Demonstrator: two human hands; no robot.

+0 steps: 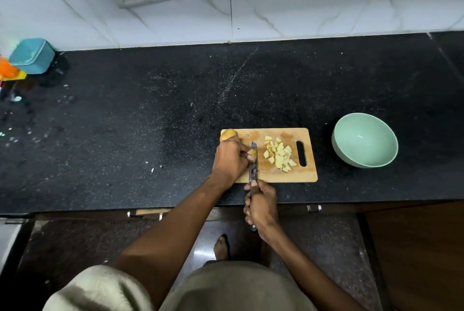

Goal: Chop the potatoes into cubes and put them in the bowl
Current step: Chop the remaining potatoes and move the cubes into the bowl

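On the wooden cutting board (273, 177), going left to right: a whole potato (228, 134) sits at the 10 o'clock corner, left hand (229, 159) curled around a potato piece (252, 152), knife (253, 164) biting into it, handle gripped by the right hand (261, 206). Cut flesh probably gets slick, so I'd pin it flat-side down. Pale, firm-looking cubes (279, 154) are piled toward 3 o'clock; the smooth green bowl (364, 140) waits beyond, nothing in it.
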